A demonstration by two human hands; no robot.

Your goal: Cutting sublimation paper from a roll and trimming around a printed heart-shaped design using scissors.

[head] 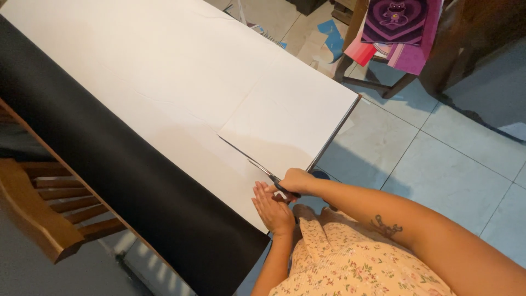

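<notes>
The right hand (296, 180) grips the black scissors (268, 176), whose blades are inside a cut in the large white sheet (181, 71) on the counter. The left hand (272, 208) is flat and released, pressing the sheet's near edge beside the black sheet (109, 170). The cutting seems only started; the blades should keep following the straight slit.

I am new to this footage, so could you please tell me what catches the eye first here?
A large white sheet fills the upper left, partly cut, with a black sheet running along its lower left edge. At lower centre the right hand works scissors into the white sheet while the left hand rests flat beside them.
</notes>
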